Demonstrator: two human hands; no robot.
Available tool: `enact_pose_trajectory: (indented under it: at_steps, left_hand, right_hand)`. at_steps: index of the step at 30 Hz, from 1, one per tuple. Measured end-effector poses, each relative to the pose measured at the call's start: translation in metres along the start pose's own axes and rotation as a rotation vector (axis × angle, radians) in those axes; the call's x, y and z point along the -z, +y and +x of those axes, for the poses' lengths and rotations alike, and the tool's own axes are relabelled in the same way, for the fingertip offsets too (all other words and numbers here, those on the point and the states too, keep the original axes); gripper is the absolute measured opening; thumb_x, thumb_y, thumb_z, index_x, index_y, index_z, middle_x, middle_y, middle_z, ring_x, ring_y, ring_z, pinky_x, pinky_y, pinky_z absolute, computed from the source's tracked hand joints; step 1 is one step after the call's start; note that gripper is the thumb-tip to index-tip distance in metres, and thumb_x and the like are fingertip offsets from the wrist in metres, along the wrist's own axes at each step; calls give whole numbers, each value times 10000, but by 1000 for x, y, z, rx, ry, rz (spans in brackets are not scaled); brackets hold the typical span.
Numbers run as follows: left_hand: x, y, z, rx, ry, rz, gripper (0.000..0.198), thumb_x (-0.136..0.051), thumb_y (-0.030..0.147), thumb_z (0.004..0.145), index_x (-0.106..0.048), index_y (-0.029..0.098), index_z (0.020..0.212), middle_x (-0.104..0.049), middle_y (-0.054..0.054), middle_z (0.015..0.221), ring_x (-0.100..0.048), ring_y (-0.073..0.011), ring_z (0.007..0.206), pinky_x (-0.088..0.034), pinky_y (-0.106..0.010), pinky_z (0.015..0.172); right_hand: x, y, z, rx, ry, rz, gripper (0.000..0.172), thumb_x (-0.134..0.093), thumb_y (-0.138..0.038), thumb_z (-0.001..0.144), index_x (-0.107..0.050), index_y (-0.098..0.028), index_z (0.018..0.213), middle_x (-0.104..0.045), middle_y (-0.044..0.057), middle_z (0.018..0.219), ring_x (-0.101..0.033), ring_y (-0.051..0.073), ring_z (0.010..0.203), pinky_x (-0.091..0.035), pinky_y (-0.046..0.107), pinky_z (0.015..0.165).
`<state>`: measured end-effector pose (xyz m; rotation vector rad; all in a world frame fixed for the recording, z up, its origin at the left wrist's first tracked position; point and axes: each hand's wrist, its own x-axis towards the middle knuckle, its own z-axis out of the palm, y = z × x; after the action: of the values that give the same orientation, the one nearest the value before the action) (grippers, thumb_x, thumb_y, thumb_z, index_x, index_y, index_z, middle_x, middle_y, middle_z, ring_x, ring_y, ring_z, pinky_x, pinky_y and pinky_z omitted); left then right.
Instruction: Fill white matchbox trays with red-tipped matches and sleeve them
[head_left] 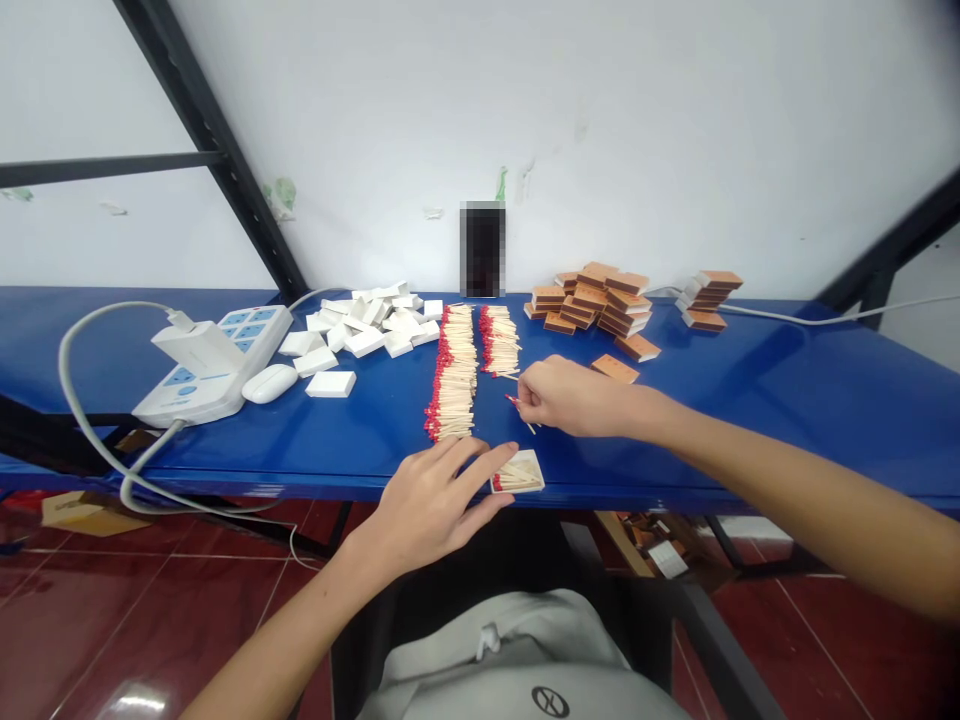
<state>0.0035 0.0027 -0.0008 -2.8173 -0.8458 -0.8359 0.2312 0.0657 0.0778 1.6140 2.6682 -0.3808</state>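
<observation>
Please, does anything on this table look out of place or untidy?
Nothing looks damaged or spilled. The white trays lie in a loose heap, unlike the neat match rows. The small tray by the left hand sits right at the table edge. The right hand pinches a few matches.

A person's left hand [435, 495] lay flat at the edge of a blue table [787, 400], fingertips touching an open tray [519, 472] of matches, while the right hand [566, 398] pinched a few loose matches [523, 410] beside two long rows of matches [454, 372]. Heaped white inner boxes [375, 325] lay to the left, stacked brown sleeves [600, 300] to the right.
</observation>
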Motion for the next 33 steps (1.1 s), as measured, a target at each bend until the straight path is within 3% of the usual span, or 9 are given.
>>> enact_pose_trajectory:
  at_steps: [10, 18, 23, 29, 33]
  left_hand:
    - [0, 1, 0, -1, 7, 7, 364, -518, 383, 1000, -530, 192, 1309, -680, -83, 1106, -674, -226, 938, -590, -356, 731]
    - [0, 1, 0, -11, 20, 13, 353, -517, 379, 1000, -537, 180, 1290, -683, -90, 1110, -672, -230, 935, -591, -361, 731]
    - [-1, 0, 0, -4, 10, -3, 360, -523, 377, 999, -527, 189, 1306, -676, -88, 1138, -670, -227, 958, -590, -366, 750]
    - [-1, 0, 0, 2, 5, -18, 361, -526, 371, 998, -520, 191, 1312, -676, -89, 1137, -671, -226, 957, -591, -362, 749]
    - [0, 0, 0, 8, 2, -16, 363, -532, 367, 995, -522, 193, 1313, -674, -91, 1149, -672, -230, 973, -592, -363, 756]
  right_hand:
    - [1, -6, -1, -20, -48, 8, 236, -552, -297, 903, -667, -156, 753, -681, 65, 707, -593, 160, 660, -345, 254, 550]
    - [-2, -5, 1, 70, -130, -48, 266, -569, -224, 846, -533, -172, 587, -541, 13, 556, -426, 107, 508, -290, 266, 510]
    - [6, 9, 7, 21, -32, -6, 148, -603, -226, 814, -604, -164, 680, -621, 20, 629, -525, 126, 579, -318, 252, 530]
    - [11, 16, 13, 82, -79, 17, 216, -574, -247, 856, -626, -161, 665, -635, 16, 614, -516, 122, 555, -336, 257, 546]
    - [9, 14, 10, 77, -93, 38, 289, -538, -354, 917, -681, -161, 756, -680, 42, 680, -573, 149, 604, -355, 264, 554]
